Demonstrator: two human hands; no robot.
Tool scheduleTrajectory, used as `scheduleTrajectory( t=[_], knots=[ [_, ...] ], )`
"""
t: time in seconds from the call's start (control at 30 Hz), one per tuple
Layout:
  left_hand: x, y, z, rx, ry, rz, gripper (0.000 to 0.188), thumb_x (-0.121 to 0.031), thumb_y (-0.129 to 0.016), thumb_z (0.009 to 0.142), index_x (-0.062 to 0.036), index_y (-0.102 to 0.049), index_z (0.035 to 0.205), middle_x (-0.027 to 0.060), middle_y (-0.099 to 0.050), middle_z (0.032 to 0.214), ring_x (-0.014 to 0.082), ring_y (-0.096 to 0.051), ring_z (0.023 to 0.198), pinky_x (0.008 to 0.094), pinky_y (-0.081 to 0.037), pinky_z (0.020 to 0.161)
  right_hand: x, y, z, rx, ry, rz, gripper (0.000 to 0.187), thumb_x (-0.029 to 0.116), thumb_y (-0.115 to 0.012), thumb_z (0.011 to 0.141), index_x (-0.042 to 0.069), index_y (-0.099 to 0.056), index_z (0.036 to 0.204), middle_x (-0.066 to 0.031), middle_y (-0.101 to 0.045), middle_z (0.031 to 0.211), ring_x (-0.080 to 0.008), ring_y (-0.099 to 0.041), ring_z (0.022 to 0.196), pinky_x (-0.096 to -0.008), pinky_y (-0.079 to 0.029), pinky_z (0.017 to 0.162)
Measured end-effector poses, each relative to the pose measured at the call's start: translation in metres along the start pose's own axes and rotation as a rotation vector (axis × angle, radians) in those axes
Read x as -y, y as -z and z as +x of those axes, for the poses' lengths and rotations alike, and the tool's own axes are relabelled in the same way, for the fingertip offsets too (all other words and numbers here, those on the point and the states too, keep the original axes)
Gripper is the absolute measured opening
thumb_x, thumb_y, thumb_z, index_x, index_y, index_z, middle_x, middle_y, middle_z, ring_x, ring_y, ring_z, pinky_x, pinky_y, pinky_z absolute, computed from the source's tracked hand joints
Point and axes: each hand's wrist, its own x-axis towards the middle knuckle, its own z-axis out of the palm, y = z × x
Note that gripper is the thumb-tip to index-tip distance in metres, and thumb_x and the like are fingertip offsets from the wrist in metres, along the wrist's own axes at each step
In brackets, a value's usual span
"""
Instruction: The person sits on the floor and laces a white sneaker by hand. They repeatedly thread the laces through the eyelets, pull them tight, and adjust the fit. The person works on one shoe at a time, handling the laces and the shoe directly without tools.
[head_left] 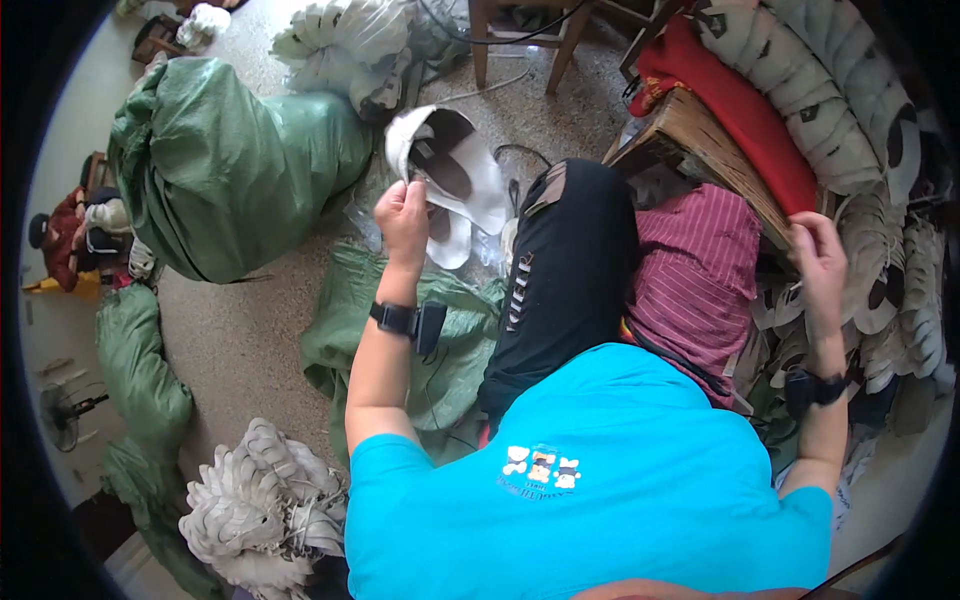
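Note:
My left hand is closed in a pinch on the edge of a white shoe upper with a dark brown lining. The upper is held up in front of me, its inside partly showing. Just beneath it is another white piece, partly covered. Out to the right, my right hand has its thumb and fingertips drawn together by the lower end of a red cloth. Whatever those fingers pinch is too small to make out. A dark band sits on each wrist.
Stacked white shoe uppers crowd the right side beside a wooden box. A large green sack stands at left, and another green sack lies by my legs. Bundled pale pieces sit at lower left. A wooden stool stands ahead.

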Motion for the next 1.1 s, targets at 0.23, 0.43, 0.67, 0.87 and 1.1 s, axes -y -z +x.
scheduleTrajectory(
  t=[0.23,0.43,0.67,0.87,1.1],
  knots=[
    [-0.185,-0.057,-0.004,-0.069,-0.807,0.216,0.036,0.005,-0.061,0.073,-0.0032,-0.031,0.056,0.0083,-0.028,0.054,0.0203,-0.031,0.049,0.0337,-0.028,0.047,0.086,-0.120,-0.018,0.315,0.613,0.082,0.041,0.013,-0.069,0.089,0.001,-0.053,0.124,-0.0150,-0.056,0.115,-0.0227,-0.059,0.102,-0.0318,-0.050,0.087],
    [-0.265,-0.137,-0.064,0.244,-0.961,0.268,0.033,0.001,-0.065,0.068,-0.0054,-0.037,0.052,0.0105,-0.038,0.051,0.0265,-0.047,0.048,0.0360,-0.039,0.047,0.101,-0.151,-0.040,0.163,0.702,0.139,0.077,0.036,-0.074,0.082,-0.006,-0.038,0.136,-0.0273,-0.053,0.123,-0.0411,-0.055,0.113,-0.0444,-0.044,0.099],
    [-0.278,-0.215,-0.111,0.737,-1.100,0.232,0.033,-0.010,-0.070,0.081,-0.0050,-0.049,0.055,0.0114,-0.049,0.054,0.0299,-0.054,0.052,0.0386,-0.044,0.051,0.020,-0.090,-0.062,0.134,0.334,0.470,0.039,0.010,-0.056,0.091,-0.005,-0.053,0.128,-0.0176,-0.067,0.106,-0.0220,-0.068,0.090,-0.0365,-0.053,0.083],
    [-0.251,-0.252,-0.122,0.767,-0.733,0.090,0.015,-0.015,-0.065,0.091,-0.0008,-0.067,0.097,0.0087,-0.063,0.089,0.0197,-0.057,0.081,0.0309,-0.046,0.074,-0.054,-0.003,-0.111,0.146,-0.230,1.187,0.033,0.004,-0.052,0.093,-0.001,-0.059,0.125,-0.0090,-0.067,0.116,-0.0183,-0.064,0.105,-0.0328,-0.049,0.096],
    [-0.167,-0.298,-0.174,0.992,-0.207,-0.114,0.070,-0.030,-0.063,0.091,0.0078,-0.034,0.142,0.0264,-0.048,0.134,0.0364,-0.045,0.128,0.0411,-0.034,0.109,-0.097,0.020,-0.144,0.128,-0.395,0.806,0.026,0.017,-0.061,0.095,0.002,-0.064,0.115,-0.0030,-0.068,0.100,-0.0124,-0.065,0.089,-0.0278,-0.054,0.079]
  ],
)
